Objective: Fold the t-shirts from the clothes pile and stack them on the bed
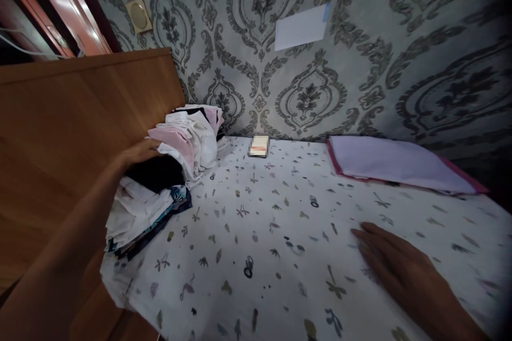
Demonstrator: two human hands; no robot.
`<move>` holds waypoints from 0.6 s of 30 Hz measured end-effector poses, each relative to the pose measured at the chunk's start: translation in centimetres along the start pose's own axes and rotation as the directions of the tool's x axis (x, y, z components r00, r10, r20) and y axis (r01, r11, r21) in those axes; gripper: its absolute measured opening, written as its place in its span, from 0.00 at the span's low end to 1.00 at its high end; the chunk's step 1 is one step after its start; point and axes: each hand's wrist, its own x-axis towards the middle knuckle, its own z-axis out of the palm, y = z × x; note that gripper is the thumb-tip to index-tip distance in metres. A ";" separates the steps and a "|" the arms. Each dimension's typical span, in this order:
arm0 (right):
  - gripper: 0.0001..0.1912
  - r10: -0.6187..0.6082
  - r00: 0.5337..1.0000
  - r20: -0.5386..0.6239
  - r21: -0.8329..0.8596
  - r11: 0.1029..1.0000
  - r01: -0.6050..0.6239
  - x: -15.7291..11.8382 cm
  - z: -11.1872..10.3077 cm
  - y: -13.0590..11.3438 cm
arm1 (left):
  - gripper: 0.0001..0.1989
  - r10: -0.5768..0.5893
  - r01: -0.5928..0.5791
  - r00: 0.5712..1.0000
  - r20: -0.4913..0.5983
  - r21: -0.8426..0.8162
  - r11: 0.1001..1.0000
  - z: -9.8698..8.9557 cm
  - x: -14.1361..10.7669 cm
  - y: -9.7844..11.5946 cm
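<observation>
Folded clothes lie in a row of piles along the wooden board at the left. My left hand [140, 152] rests on the pile, at the edge of a white garment [170, 150] and just above a black garment [158, 173]; its fingertips are partly lost among the cloth, and whether they grip it is unclear. White and blue-patterned clothes [140, 213] lie nearer to me. Over the patterned white sheet [264, 224] at the right, my right hand [384, 256] is held low with its fingers stretched out and nothing in it.
A small blurred-out box [259, 146] sits on the sheet by the wall. Folded lilac cloth with a dark pink edge [396, 162] lies at the back right. The wooden board [88, 112] borders the left side. White paper [302, 27] is on the patterned wall.
</observation>
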 end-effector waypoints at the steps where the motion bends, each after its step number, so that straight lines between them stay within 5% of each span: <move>1: 0.30 -0.001 1.000 0.001 0.003 1.000 0.001 0.0 0.0 0.1 | 0.12 -0.006 0.007 0.998 0.058 -0.022 1.000 -0.4 -0.6 0.0; 4: 0.29 0.008 1.000 0.016 0.006 1.000 -0.008 0.1 0.0 0.2 | 0.13 -0.063 0.079 0.983 0.173 -0.090 0.993 -1.2 -2.4 0.1; 8: 0.30 0.044 0.998 0.033 0.035 0.998 -0.045 0.2 0.1 0.3 | 0.12 -0.126 0.149 0.976 0.180 -0.118 0.982 -1.4 -3.9 0.4; 14: 0.29 0.094 0.994 0.058 0.063 0.993 -0.098 0.0 0.2 0.4 | 0.15 -0.177 0.167 0.984 -0.023 -0.230 0.959 -1.0 -3.4 0.9; 18: 0.28 0.077 0.996 0.043 0.059 0.995 -0.079 0.0 0.4 0.4 | 0.18 -0.207 0.129 0.954 -0.219 -0.324 0.937 -0.8 -1.3 1.1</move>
